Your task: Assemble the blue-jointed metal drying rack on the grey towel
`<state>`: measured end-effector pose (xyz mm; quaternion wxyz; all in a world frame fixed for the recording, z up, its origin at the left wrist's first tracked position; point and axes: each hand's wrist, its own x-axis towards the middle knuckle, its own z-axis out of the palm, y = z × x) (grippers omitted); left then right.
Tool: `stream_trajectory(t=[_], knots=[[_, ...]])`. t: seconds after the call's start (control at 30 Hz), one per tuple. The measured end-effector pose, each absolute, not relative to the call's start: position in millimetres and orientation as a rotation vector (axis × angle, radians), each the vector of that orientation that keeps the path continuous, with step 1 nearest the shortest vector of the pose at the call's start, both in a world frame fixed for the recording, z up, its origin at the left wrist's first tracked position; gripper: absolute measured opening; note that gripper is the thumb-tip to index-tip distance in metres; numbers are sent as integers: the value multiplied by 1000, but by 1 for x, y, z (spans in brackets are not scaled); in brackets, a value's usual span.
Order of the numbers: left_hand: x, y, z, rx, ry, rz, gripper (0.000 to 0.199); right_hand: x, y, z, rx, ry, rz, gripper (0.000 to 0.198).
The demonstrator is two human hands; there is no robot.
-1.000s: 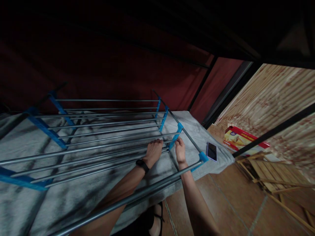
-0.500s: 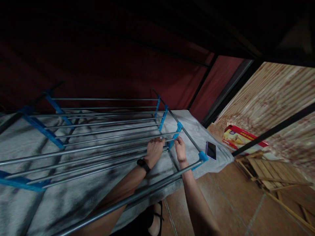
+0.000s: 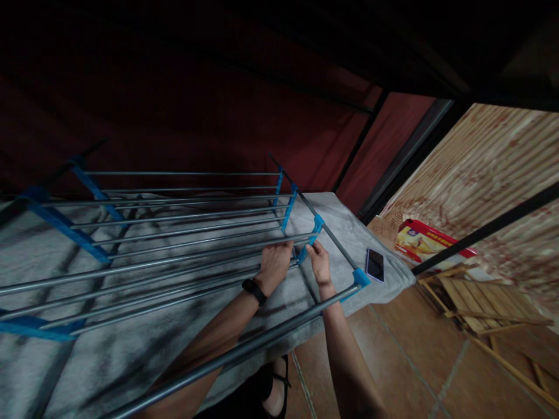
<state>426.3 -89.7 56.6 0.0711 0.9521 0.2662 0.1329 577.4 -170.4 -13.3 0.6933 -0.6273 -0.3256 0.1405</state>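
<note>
A rack of grey metal tubes joined by blue plastic connectors lies across a grey cloth. My left hand, with a black band on the wrist, is wrapped round one of the tubes near its right end. Just to its right, my right hand pinches a blue connector between thumb and fingers. The tube ends behind my fingers are partly hidden. Both forearms reach in past a thick front tube, which ends in a blue corner connector.
A phone lies on the grey cloth, right of the rack. Beyond the cloth's edge, a red and yellow box and a folded wooden slatted chair rest on the tiled floor. Dark red panels stand behind the rack.
Both hands stay at the same rack joint, with only small finger shifts. The view has moved slightly; the rack's left end appears a little further left.
</note>
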Motion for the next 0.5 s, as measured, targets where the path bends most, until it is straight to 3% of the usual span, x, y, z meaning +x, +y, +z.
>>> stream_trajectory(t=[0.5], knots=[[425, -92, 64, 2907, 772, 406, 36, 571, -170, -13, -1459, -796, 231, 40]])
